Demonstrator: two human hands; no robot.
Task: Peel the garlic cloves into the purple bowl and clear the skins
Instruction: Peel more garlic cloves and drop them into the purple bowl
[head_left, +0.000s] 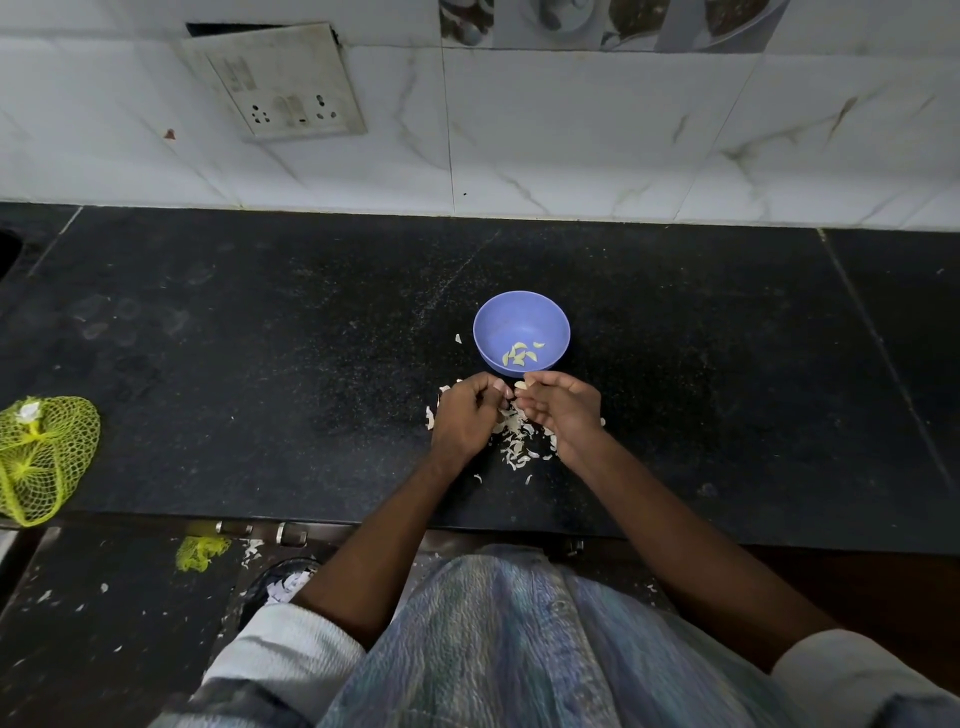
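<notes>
The purple bowl stands on the black counter, with several peeled garlic cloves at its bottom. Just in front of the bowl my two hands meet over a heap of white garlic skins. My right hand pinches a pale garlic clove at its fingertips, close to the bowl's near rim. My left hand is curled with its fingertips touching the right hand's; whether it grips the clove or a skin is hidden by the fingers.
A yellow-green net bag lies at the counter's left front edge. A scrap of the same net and stray skins lie on the lower ledge. A white tiled wall with a socket plate backs the counter.
</notes>
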